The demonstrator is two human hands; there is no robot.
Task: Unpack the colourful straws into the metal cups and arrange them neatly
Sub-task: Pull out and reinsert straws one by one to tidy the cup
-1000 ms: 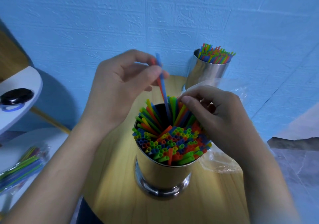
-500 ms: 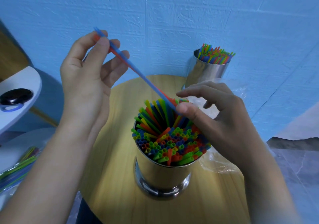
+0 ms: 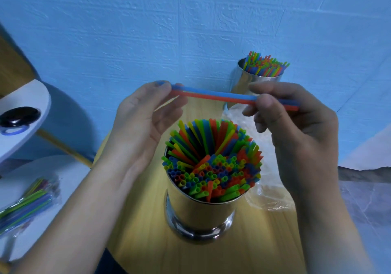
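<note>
A blue straw [image 3: 213, 92] and a red straw [image 3: 211, 97] lie side by side, held level above the near metal cup [image 3: 201, 212]. My left hand [image 3: 143, 125] pinches their left ends between thumb and fingers. My right hand [image 3: 296, 130] pinches them near their right ends, which stick out past the thumb. The near cup is packed with colourful straws [image 3: 211, 163], some leaning across its open middle. A second metal cup [image 3: 251, 81] full of straws stands at the back by the wall.
The cups stand on a round wooden table [image 3: 211, 256]. A crumpled clear plastic bag [image 3: 268, 195] lies right of the near cup. At the lower left a bag of unpacked straws [image 3: 25, 206] rests on a white surface. A white shelf [image 3: 23, 113] carries a black object.
My left hand drew the blue and red straws fully out of the near cup and swung them level. My right hand left the cup's rim and took hold of their other end.
</note>
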